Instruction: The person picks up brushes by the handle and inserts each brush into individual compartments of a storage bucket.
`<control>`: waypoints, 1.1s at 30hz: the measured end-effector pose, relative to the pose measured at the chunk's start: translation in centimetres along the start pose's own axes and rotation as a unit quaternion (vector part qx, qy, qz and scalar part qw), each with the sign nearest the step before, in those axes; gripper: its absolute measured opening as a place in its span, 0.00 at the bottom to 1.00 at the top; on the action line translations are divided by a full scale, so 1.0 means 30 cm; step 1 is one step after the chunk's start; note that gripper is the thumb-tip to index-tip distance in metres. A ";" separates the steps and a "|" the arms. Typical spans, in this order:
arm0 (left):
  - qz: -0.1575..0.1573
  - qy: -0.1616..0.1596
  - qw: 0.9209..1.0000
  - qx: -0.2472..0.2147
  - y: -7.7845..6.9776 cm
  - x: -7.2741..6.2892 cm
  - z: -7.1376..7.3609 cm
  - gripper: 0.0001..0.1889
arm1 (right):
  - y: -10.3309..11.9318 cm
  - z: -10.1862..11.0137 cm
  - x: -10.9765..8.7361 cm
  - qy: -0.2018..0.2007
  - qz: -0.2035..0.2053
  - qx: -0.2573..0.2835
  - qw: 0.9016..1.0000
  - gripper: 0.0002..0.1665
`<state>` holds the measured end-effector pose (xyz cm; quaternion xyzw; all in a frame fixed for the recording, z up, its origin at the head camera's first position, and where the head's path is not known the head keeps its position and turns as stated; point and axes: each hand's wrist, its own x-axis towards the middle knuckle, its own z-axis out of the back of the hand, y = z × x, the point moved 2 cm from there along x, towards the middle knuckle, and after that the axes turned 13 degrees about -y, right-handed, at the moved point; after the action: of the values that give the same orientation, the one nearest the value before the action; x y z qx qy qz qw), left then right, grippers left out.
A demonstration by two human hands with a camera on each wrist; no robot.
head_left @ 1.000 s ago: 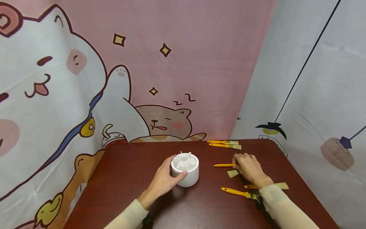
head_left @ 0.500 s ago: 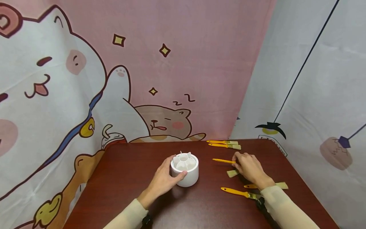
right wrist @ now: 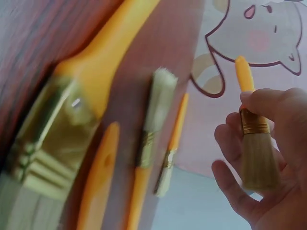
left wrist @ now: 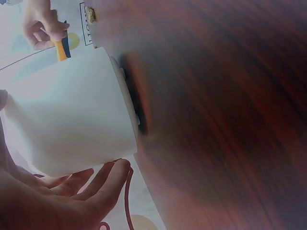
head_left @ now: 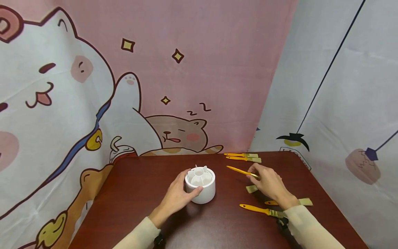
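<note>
My left hand [head_left: 178, 194] grips a white round holder [head_left: 206, 194] from its left side, thumb across the front. The holder stands upright on the table and its top is divided into several compartments. Over at the right, my right hand [head_left: 271, 183] pinches a yellow-handled paintbrush [head_left: 237, 169] between thumb and fingers, above the tabletop. In the right wrist view the held paintbrush [right wrist: 259, 160] has its bristles toward the palm and its handle pointing away. The left wrist view shows the holder's smooth wall [left wrist: 76, 115] with fingers [left wrist: 108, 184] along it.
Below the right hand lies a paintbrush [head_left: 251, 189], partly hidden by it. Nearer are a wide paintbrush [head_left: 259, 209] and another paintbrush [head_left: 305, 202] partly behind the wrist. Two more paintbrushes [head_left: 244, 158] lie at the dark red table's [head_left: 140, 193] back edge. Printed cloth hangs behind.
My right hand has lifted the paintbrush off the table and shifted slightly left, its handle end rising and tilting up. The left hand and the holder have stayed in place.
</note>
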<state>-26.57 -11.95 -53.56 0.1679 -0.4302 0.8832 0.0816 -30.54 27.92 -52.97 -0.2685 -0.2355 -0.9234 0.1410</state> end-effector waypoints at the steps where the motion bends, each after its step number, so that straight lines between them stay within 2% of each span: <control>1: 0.001 0.000 1.000 0.000 0.000 0.000 0.000 0.52 | 0.008 0.005 0.001 -0.010 0.004 0.011 1.000 0.14; 6: -0.004 -0.002 1.000 -0.005 0.003 -0.002 -0.001 0.51 | 0.056 0.028 0.008 -0.069 0.038 0.056 0.995 0.14; 10: -0.007 -0.003 1.000 -0.007 0.005 -0.003 0.000 0.51 | 0.089 0.046 0.010 -0.095 0.049 0.072 0.992 0.15; 23: -0.004 0.000 1.000 -0.009 0.003 -0.001 -0.002 0.52 | 0.182 0.117 0.011 -0.111 0.034 0.126 0.985 0.19; 33: -0.003 0.001 1.000 -0.007 0.001 0.001 -0.005 0.52 | 0.238 0.152 0.020 -0.122 0.000 0.175 0.977 0.19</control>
<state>-26.65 -11.85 -53.64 0.1677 -0.4354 0.8803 0.0854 -26.31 24.10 -46.68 -0.3504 -0.4088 -0.8281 0.1559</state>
